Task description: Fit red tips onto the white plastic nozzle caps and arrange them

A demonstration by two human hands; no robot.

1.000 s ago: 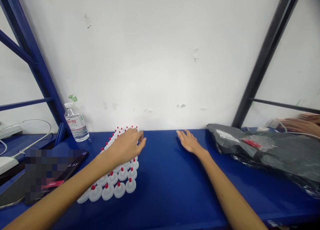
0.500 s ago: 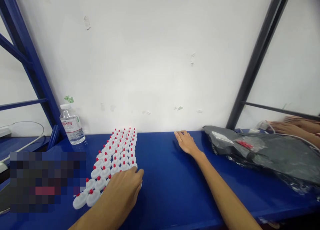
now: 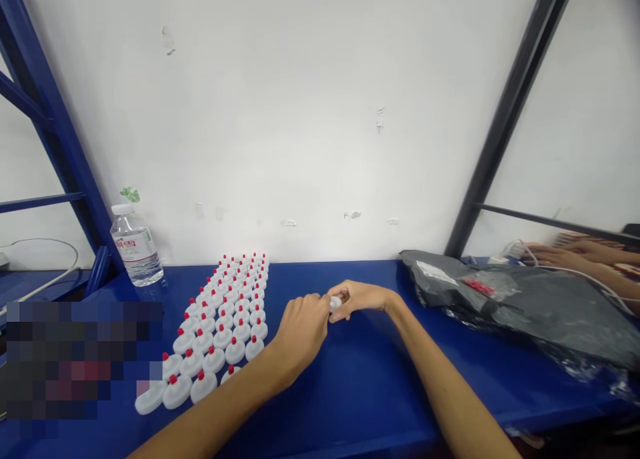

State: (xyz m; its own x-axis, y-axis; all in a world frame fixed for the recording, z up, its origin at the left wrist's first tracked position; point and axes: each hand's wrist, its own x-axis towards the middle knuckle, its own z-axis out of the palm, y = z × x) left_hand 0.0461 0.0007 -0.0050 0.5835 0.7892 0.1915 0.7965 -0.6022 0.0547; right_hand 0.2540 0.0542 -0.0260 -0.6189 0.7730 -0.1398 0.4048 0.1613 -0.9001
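My left hand (image 3: 306, 329) and my right hand (image 3: 357, 298) meet above the blue table. Between them is a small white squeeze bottle (image 3: 335, 304), largely covered by the fingers. My right fingers curl around its side, while my left fingers close on its other end; whether a red cap is on it is hidden. To the left stand several rows of white round bottles (image 3: 213, 359) with red tips, running from the wall toward me. My left forearm passes over the near end of these rows.
A clear water bottle (image 3: 136, 247) stands at the back left by a blue frame post (image 3: 65, 119). At right lies a dark grey plastic bag (image 3: 530, 312) with a clear bag of red caps (image 3: 479, 286) on it. Another person's hands (image 3: 555, 258) are beyond it.
My left hand has moved up and right, away from the bottle rows. My right hand has come left off the table, and both now close on one white bottle. The view has shifted slightly.
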